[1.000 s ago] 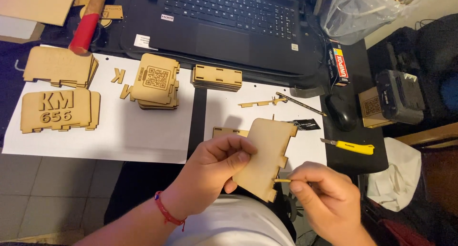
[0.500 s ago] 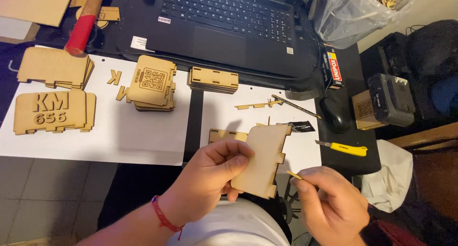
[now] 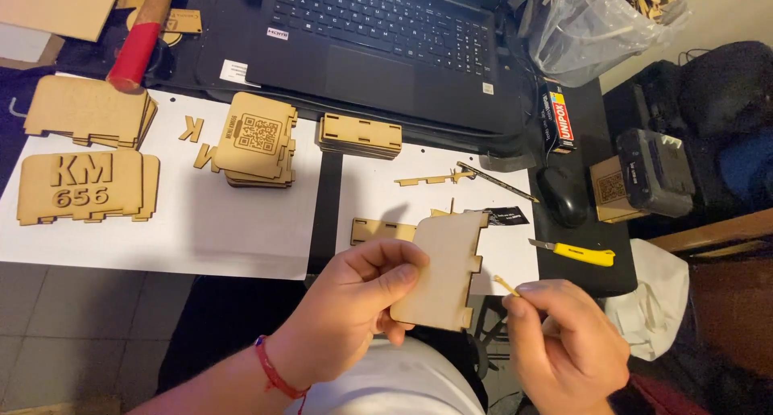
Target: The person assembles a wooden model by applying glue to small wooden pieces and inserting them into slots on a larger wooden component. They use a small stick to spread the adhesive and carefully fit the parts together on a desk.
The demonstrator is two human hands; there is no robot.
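Note:
My left hand (image 3: 354,306) grips a flat, light wooden panel (image 3: 441,270) with notched edges, holding it upright over my lap in front of the desk. My right hand (image 3: 564,346) sits just to the right of the panel and pinches a thin yellowish stick (image 3: 507,285) between thumb and fingertips. The stick's tip points up and left toward the panel's notched right edge, a small gap apart from it. A red cord bracelet (image 3: 274,371) circles my left wrist.
White paper sheets (image 3: 201,230) on the dark desk carry stacks of laser-cut wooden pieces (image 3: 259,139), a slotted strip (image 3: 382,230) and thin slivers. Behind them stands a black laptop (image 3: 386,45). A yellow utility knife (image 3: 573,252), a mouse (image 3: 562,194) and small boxes lie at the right.
My right hand has pulled the stick away from the panel's lower edge and raised it to the right. The left hand has tilted the panel more upright.

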